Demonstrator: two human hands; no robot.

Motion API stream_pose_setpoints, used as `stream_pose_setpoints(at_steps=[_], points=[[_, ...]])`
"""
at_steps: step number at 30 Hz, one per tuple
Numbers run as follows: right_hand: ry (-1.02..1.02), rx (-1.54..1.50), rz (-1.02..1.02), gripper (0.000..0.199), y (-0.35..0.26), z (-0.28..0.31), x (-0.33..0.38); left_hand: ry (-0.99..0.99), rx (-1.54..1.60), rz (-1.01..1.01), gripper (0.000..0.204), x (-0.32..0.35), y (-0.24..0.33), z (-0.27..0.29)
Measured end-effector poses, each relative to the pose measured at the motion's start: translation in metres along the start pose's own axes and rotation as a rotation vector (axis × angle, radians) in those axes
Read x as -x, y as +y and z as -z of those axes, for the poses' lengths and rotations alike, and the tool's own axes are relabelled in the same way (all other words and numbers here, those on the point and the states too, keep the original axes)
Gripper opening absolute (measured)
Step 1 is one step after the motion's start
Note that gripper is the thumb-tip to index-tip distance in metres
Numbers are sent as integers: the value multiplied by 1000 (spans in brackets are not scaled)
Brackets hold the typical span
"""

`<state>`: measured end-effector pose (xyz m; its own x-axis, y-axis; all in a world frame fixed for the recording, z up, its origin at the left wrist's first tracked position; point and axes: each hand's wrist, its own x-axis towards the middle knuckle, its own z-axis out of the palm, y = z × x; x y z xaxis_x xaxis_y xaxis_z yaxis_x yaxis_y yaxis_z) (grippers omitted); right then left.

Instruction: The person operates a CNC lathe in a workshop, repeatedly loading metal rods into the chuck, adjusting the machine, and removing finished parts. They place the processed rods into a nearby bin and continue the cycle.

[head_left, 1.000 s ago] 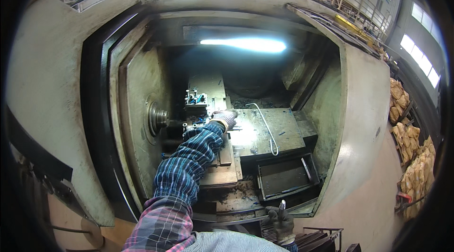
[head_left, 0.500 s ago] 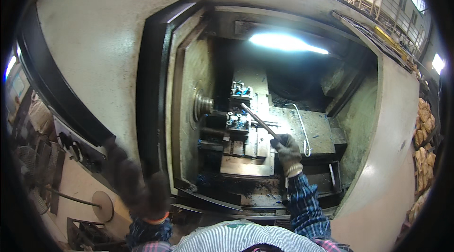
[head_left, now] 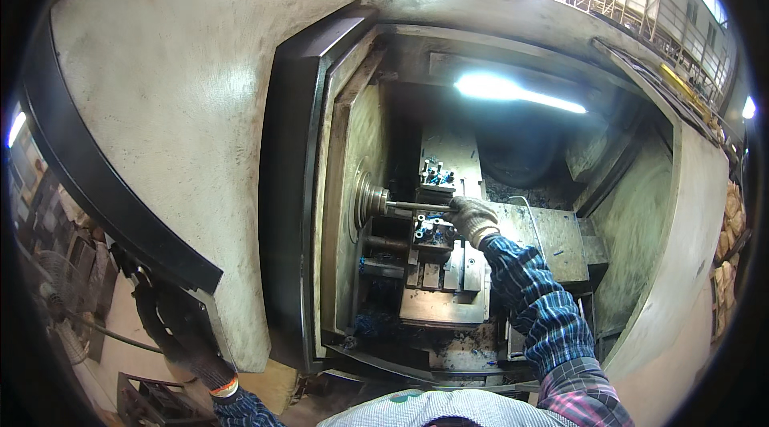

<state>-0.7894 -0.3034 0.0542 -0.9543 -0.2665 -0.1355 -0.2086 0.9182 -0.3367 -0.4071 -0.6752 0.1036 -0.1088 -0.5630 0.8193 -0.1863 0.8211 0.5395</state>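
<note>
My right hand point(head_left: 473, 220), in a grey knitted glove, is closed round the right end of a slim metal rod point(head_left: 420, 207). The rod lies roughly level, its left end at the round spindle chuck point(head_left: 372, 201) of a lathe; whether it sits inside the bore is too small to tell. Just below and behind the rod are two tool holders with bolts, the near one point(head_left: 432, 236) and the far one point(head_left: 436, 177), with blue shavings on them. At the lower left, my left hand point(head_left: 180, 339), in a dark glove, reaches to the machine's control panel point(head_left: 200, 311); its fingers are hard to make out.
A lit lamp point(head_left: 517, 94) crosses the back of the machine cavity. A white hooked rod point(head_left: 530, 223) lies on the metal plate point(head_left: 565, 247) right of the slide. The dark door edge point(head_left: 292, 187) stands left of the opening. Brown wrapped bundles point(head_left: 730, 227) are stacked far right.
My right hand has moved forward and left, turning the rod from slanted to level with its end at the chuck. My left hand has moved down and left to the control panel.
</note>
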Motion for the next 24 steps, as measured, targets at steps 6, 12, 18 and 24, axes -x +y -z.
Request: stream_pose_setpoints(at_steps=[6, 12, 18, 24], points=[[-170, -333, 50, 44, 14, -18, -39, 120, -103, -21, 38, 1, 6, -5], [-121, -186, 286, 36, 32, -50, -69, 17, -246, -214, 44, 4, -20, 4], [-286, 85, 127, 42, 44, -30, -86, 76, 53, -173, 43, 3, -18, -8], [-368, -35, 217, 55, -59, -27, -75, 104, 361, -45, 43, 2, -21, -12]])
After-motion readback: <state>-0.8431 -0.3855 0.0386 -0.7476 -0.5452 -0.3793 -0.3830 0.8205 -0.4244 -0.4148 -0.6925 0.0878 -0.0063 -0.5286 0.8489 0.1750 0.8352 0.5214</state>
